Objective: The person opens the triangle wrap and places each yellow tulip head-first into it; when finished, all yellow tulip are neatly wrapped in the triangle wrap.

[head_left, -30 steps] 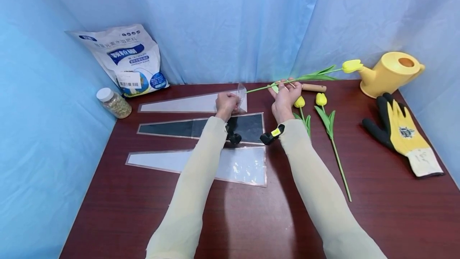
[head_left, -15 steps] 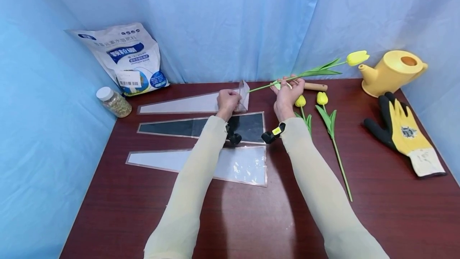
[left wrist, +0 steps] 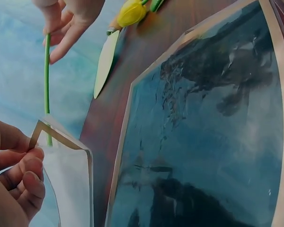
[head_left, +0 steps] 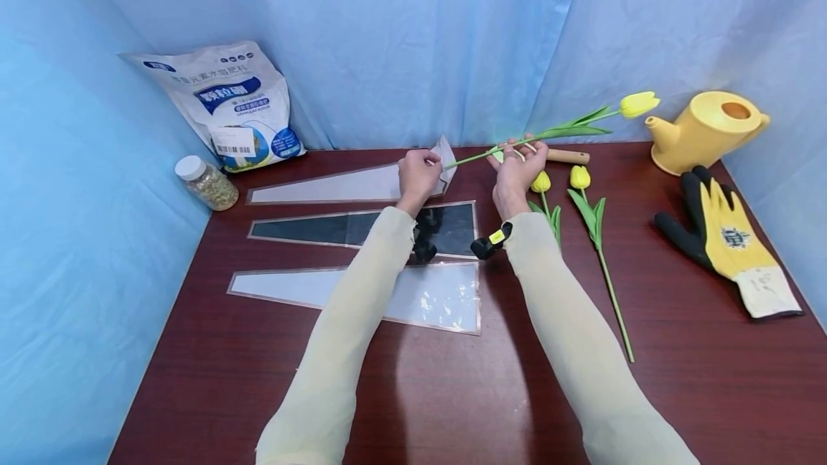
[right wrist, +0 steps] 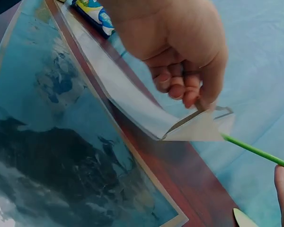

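Observation:
My left hand (head_left: 418, 176) pinches the mouth edge of a white tapered flower sleeve (head_left: 362, 184), the farthest of three sleeves. That edge is lifted, and the mouth gapes in the left wrist view, where thumb and fingers (left wrist: 26, 165) grip its brown border. To the right, my right hand (head_left: 519, 172) holds a yellow artificial tulip (head_left: 639, 104) by its green stem (left wrist: 47, 80). The tulip slants up to the right, its bloom in front of the curtain. The stem's lower end reaches into the raised mouth; how deep is hard to tell.
Nearer lie a black sleeve (head_left: 310, 229) and another white one (head_left: 426, 300). Two tulips (head_left: 594, 224) and a wooden-handled tool (head_left: 568, 156) lie right of them. A watering can (head_left: 707, 131) and glove (head_left: 733, 242) are far right; a fertilizer bag (head_left: 226, 106) and jar (head_left: 209, 185) stand left.
My left hand has moved right and slightly away, drawing the sleeve's mouth edge up and over toward the stem. The right hand and tulip have shifted slightly right, the bloom now higher.

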Available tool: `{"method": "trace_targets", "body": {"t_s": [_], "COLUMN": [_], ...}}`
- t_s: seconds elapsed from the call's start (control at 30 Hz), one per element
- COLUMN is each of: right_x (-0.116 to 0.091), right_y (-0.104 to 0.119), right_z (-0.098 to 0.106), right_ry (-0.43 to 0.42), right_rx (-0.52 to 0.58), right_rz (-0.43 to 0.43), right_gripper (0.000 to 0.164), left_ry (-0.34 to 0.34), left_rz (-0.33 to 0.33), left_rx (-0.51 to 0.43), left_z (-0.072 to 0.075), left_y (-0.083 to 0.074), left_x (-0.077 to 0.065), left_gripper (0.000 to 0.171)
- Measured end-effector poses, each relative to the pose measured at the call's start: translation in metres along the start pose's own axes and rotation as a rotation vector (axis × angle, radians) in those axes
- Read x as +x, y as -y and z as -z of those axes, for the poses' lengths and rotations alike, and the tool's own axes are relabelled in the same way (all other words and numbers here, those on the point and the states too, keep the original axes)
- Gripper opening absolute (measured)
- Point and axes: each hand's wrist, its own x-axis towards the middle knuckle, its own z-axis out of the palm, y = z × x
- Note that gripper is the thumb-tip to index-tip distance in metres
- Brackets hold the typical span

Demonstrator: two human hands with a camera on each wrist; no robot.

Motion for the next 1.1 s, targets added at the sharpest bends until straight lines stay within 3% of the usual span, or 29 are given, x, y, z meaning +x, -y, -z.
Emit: {"method": "trace_targets", "body": {"t_s": [0.33, 0.5, 0.6, 0.7, 0.83, 0.93, 1.0, 1.1], "right_x": [-0.003, -0.007, -0.007, -0.006, -0.002, 0.000, 0.000, 0.000], "right_y": [-0.006, -0.009, -0.010, -0.009, -0.007, -0.007, -0.007, -0.007], "right_z": [0.001, 0.001, 0.002, 0.003, 0.005, 0.007, 0.007, 0.006], "right_ry": [0.037, 0.087, 0.100, 0.073, 0.010, -0.029, -0.041, -0.038], "right_rx": [-0.032, -0.077, -0.079, -0.028, 0.044, 0.061, 0.058, 0.055], "right_rz": [0.040, 0.018, -0.010, -0.035, -0.060, -0.065, -0.069, -0.082], "right_gripper": [0.039, 0.041, 0.029, 0.012, 0.017, 0.010, 0.017, 0.043], "left_ry": [-0.016, -0.035, -0.046, -0.051, -0.049, -0.045, -0.044, -0.051], "left_rz": [-0.072, -0.096, -0.099, -0.094, -0.086, -0.086, -0.089, -0.091], "left_rx": [0.014, 0.034, 0.031, 0.026, 0.020, 0.008, 0.005, 0.006], "left_z": [-0.001, -0.001, -0.002, -0.001, -0.002, -0.002, -0.002, -0.003], "left_y": [-0.009, -0.011, -0.012, -0.012, -0.013, -0.015, -0.016, -0.017], "left_x": [-0.004, -0.004, -0.004, -0.005, -0.006, -0.007, -0.007, -0.008], "left_gripper": [0.018, 0.018, 0.018, 0.017, 0.017, 0.017, 0.017, 0.016]}}
